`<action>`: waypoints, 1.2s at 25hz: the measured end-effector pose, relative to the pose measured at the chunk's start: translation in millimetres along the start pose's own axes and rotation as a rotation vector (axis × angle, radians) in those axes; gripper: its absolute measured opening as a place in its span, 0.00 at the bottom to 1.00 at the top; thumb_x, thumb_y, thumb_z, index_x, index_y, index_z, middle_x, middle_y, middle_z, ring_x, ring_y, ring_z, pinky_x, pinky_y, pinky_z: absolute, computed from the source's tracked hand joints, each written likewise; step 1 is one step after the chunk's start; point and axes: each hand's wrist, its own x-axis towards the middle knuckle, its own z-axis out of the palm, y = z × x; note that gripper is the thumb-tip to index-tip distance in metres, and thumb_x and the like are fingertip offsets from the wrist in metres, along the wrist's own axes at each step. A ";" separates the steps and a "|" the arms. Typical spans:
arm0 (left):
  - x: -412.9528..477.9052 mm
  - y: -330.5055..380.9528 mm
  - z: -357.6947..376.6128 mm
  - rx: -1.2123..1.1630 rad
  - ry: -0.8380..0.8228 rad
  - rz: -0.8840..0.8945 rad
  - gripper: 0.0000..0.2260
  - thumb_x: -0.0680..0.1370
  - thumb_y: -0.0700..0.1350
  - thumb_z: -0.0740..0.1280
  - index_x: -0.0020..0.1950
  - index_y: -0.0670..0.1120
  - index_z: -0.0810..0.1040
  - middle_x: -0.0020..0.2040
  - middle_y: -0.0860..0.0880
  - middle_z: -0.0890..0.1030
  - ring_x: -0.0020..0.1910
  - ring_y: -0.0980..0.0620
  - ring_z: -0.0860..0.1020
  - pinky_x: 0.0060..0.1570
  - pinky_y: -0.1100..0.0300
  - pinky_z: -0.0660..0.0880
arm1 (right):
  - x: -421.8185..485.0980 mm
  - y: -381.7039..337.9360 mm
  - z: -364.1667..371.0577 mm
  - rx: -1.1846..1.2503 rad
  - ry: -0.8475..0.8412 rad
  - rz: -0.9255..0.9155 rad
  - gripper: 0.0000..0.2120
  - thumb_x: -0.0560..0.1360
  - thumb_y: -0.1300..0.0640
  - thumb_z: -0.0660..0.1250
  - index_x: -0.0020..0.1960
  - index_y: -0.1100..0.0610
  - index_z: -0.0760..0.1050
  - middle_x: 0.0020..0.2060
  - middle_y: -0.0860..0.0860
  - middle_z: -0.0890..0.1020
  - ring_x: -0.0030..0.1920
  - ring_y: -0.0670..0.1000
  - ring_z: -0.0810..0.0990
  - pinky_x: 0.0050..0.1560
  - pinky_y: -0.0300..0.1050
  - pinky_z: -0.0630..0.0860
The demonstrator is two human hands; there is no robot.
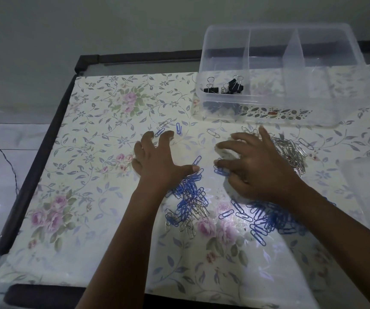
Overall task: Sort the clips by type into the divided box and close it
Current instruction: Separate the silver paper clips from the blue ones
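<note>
Binder clips (224, 86) lie in the left compartment of the box (340, 70). Near it, the left hand (157, 159) and right hand (262, 166) rest spread on paper clips (190, 197).

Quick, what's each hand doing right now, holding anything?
Left hand: open, fingers spread, thumb touching the blue paper clips, gripping nothing.
Right hand: open, fingers spread partly over the silver paper clips, gripping nothing.

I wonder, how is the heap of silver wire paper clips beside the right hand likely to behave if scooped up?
The heap of silver wire paper clips looks interlocked, so it would probably lift in tangled clumps, shedding strays. Each clip is thin wire, likely light. On the glossy floral table cover, pushed clips should slide easily.
</note>
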 end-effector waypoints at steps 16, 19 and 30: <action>-15.7 24.3 28.6 -0.019 0.076 0.060 0.42 0.64 0.65 0.70 0.72 0.54 0.57 0.74 0.47 0.47 0.73 0.43 0.38 0.67 0.35 0.41 | 2.3 4.3 4.5 0.145 -0.017 0.234 0.22 0.68 0.58 0.51 0.50 0.52 0.82 0.59 0.58 0.77 0.65 0.64 0.69 0.62 0.75 0.45; -13.1 20.4 24.1 -0.046 0.027 0.026 0.44 0.62 0.64 0.73 0.71 0.56 0.56 0.74 0.48 0.46 0.73 0.43 0.38 0.67 0.36 0.40 | 1.4 8.2 1.6 0.098 0.000 0.320 0.22 0.64 0.63 0.56 0.52 0.54 0.82 0.58 0.58 0.77 0.65 0.62 0.69 0.62 0.74 0.43; -11.8 20.6 21.4 -0.050 0.066 0.039 0.40 0.65 0.59 0.73 0.71 0.55 0.56 0.74 0.48 0.47 0.73 0.45 0.36 0.67 0.36 0.38 | -0.2 8.2 -3.5 -0.017 0.084 0.354 0.14 0.63 0.61 0.62 0.42 0.55 0.84 0.54 0.58 0.80 0.59 0.66 0.73 0.60 0.76 0.48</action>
